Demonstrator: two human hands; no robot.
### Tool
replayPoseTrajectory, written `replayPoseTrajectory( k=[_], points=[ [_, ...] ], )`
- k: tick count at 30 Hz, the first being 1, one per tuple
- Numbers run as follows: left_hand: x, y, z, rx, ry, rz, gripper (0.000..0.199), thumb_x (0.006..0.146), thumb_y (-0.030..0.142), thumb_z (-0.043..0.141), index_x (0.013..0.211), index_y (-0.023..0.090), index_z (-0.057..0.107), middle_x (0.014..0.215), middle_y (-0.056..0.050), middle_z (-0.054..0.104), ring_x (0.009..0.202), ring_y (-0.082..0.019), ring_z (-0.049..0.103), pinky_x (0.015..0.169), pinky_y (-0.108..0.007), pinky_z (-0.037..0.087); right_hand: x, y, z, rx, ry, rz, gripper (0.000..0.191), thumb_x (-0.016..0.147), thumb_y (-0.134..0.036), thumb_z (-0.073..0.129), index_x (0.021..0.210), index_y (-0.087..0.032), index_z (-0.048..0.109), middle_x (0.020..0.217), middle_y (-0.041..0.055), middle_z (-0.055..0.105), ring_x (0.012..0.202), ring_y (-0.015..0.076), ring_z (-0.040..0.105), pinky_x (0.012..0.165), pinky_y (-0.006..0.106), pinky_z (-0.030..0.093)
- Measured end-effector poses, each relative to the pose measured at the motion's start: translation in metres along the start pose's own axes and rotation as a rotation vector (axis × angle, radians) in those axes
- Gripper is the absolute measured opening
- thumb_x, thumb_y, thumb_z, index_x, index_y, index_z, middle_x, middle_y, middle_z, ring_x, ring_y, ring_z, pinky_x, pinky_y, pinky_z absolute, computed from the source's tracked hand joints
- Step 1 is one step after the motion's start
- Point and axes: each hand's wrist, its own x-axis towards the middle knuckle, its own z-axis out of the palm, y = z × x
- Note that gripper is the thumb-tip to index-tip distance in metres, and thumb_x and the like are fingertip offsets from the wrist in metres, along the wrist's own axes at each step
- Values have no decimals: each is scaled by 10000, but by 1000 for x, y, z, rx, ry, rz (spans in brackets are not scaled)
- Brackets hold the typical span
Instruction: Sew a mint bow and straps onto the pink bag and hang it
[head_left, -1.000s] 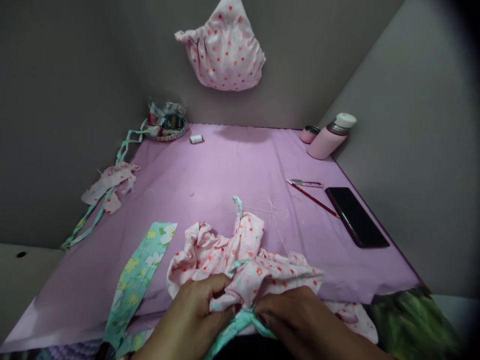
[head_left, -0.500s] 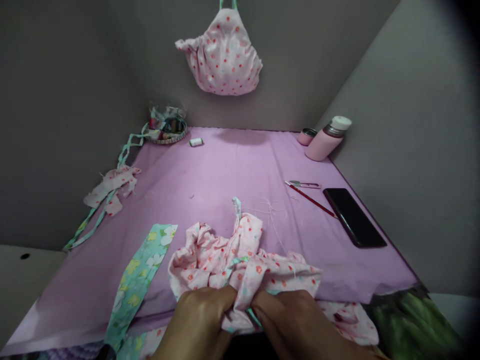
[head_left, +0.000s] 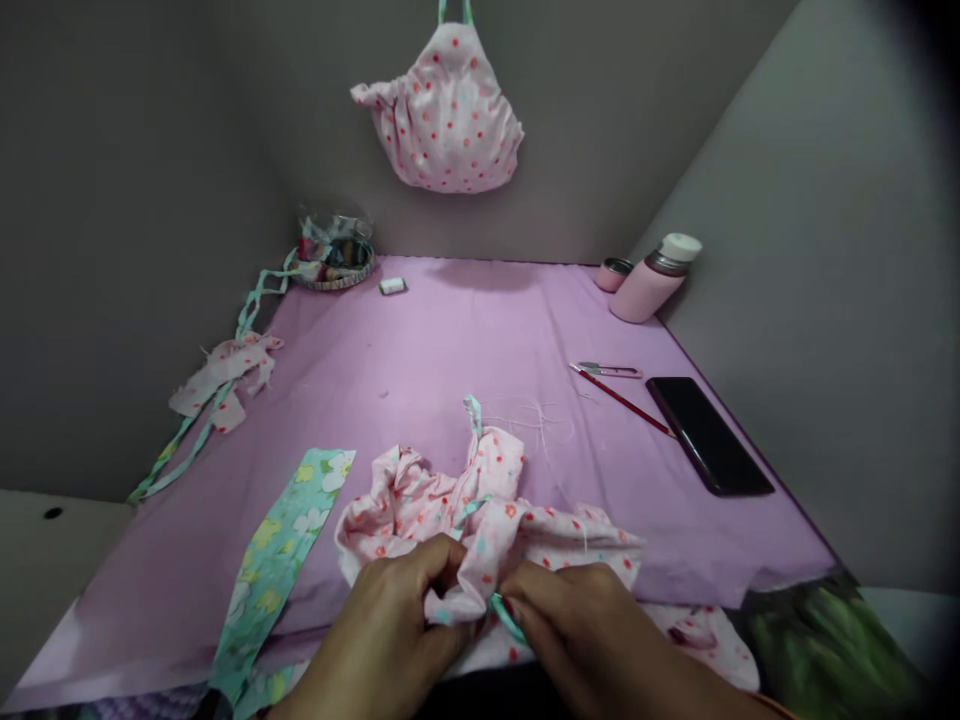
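A pink cloth with red and blue prints [head_left: 427,505] lies bunched at the near edge of the table. My left hand [head_left: 409,610] is closed on a fold of it, thumb and fingers pinching the fabric. Close beside it on the right, my right hand [head_left: 570,615] pinches the same cloth where a thin green fabric strip [head_left: 508,620] loops out by the fingertips. Another bit of green strip [head_left: 472,410] sticks up from the cloth's far end. Loose white thread [head_left: 544,430] trails across the table from the cloth. The fingertips are partly hidden.
A green floral strip [head_left: 289,545] lies left. On the right are a phone [head_left: 709,435], a red pencil [head_left: 626,402], thread snips [head_left: 611,370] and a pink flask [head_left: 649,285]. Farther back sit a thread spool [head_left: 392,287] and a basket [head_left: 334,280]. A dotted pink cloth piece [head_left: 454,120] hangs above.
My left hand has turned and shifted slightly, its thumb now lower under the fold. The fold has moved a little left, and more of the green strip shows by my right fingers.
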Motion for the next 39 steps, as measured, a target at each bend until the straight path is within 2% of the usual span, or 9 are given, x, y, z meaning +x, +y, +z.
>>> replayPoseTrajectory(
  k=[5,9,16,21,28,31,35,37,39],
  points=[
    [1,-4,0,-89,33,-10,74,677,129,520,715,179,559,673,33,583,652,-130,513,572,-210,347,0,8,7,72,46,-1,197,876,-166,328,727,-174,457,644,-3,538,565,103,478,525,216,315],
    [-3,-3,5,115,84,49,143,677,67,475,637,177,557,609,22,593,580,-125,517,542,-213,328,2,8,13,131,53,57,197,889,-185,311,772,-169,469,664,8,540,574,112,494,537,222,343],
    [-7,-10,12,382,130,226,172,671,25,477,647,182,545,588,-8,611,549,-150,561,497,-221,339,7,3,13,242,60,18,185,860,-111,327,988,-182,439,775,23,580,658,130,544,591,234,383],
    [-7,-15,14,418,290,397,244,598,-8,411,680,200,510,593,-2,607,535,-163,568,476,-228,364,8,-3,1,229,61,-8,145,861,-112,303,967,-180,376,715,14,541,610,128,508,562,241,366],
    [-6,-9,15,545,475,583,251,573,-20,335,613,200,450,486,3,559,415,-151,522,395,-224,354,15,-4,17,222,134,-73,194,836,-106,293,1005,-145,380,718,55,566,607,156,532,528,256,384],
    [-7,-5,10,569,509,691,274,730,-3,318,654,193,495,560,-2,629,464,-149,569,420,-227,401,11,-4,-4,170,178,-141,157,847,-112,368,948,-172,472,780,53,589,696,155,552,603,257,419],
    [-12,0,4,703,613,893,306,897,113,314,782,179,591,756,-9,725,561,-149,636,523,-250,467,7,-9,-47,52,495,-278,166,863,-98,416,912,-184,550,837,47,589,798,149,538,703,268,416],
    [-14,1,4,763,593,933,329,905,99,307,806,181,610,794,-1,730,613,-140,651,573,-245,478,13,-12,-59,57,366,-316,177,867,-104,428,904,-173,587,808,36,596,766,130,539,689,248,412],
    [-16,1,4,803,571,972,336,898,76,313,810,190,617,778,15,729,628,-133,654,588,-240,478,25,-14,-63,77,71,-296,149,848,-131,483,848,-162,629,741,13,599,688,107,533,638,220,404]
  ],
)
